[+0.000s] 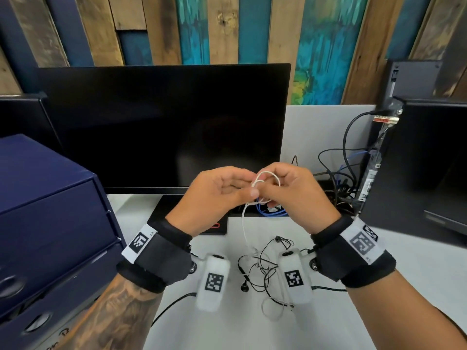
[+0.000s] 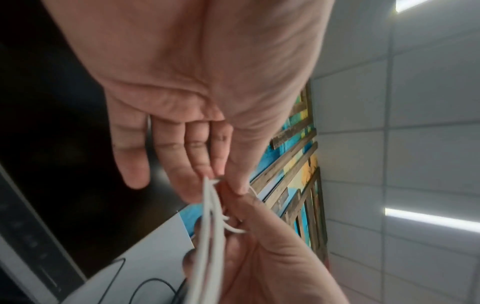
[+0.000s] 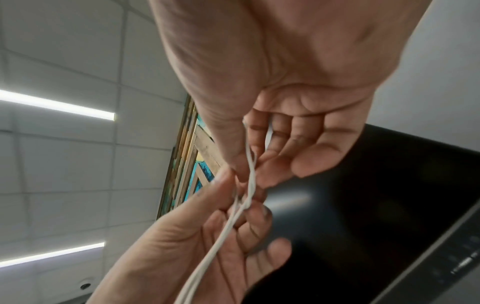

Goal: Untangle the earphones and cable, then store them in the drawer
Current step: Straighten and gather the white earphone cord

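grip: our left hand (image 1: 217, 195) and right hand (image 1: 293, 195) both pinch the white cable (image 1: 262, 180) | risk: pulling tightens the knot, dragging the black earphones (image 1: 255, 271) across the tabletop (image 1: 379, 311)

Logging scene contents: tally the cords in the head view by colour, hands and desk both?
White cable, pinched by left hand and right hand, hanging to the desk: 1
Black earphones, tangled on the desk: 1
Blue cable behind the hands: 1
Black computer leads at right: several, count unclear
Total countable: 3
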### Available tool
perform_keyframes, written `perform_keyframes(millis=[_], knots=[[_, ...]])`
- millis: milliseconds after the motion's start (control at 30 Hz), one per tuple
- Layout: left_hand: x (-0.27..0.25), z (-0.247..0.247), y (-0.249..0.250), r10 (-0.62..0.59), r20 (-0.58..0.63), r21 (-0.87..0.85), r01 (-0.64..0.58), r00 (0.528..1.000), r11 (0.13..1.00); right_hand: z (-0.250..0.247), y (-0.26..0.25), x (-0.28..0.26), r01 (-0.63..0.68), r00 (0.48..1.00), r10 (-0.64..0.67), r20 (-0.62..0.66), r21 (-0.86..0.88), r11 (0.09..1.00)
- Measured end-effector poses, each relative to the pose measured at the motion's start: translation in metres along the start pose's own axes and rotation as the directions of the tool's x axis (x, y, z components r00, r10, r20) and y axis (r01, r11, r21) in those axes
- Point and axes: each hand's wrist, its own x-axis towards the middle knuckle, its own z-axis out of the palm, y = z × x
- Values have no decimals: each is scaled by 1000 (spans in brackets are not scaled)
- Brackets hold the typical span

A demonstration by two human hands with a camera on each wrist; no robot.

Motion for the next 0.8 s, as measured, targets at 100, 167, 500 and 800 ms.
perform_keyframes(millis=[100,167,500,800], knots=[[2,-3,0,49,-108,96,-38,993,995,2,-2,1,24,1000,-24,1,-18,1000],[2,-10,-5,48,-187,108,-28,981,994,-5,-1,0,31,999,-32,-8,-14,999],[-2,-19,-5,-31,-233,-108,6,972,994,-9,0,-2,11,1000,-10,-20,16,1000],[-5,-30,-10,-57,-237,-215,4,970,977,-24,-10,7,-58,976,183,-120,664,746]])
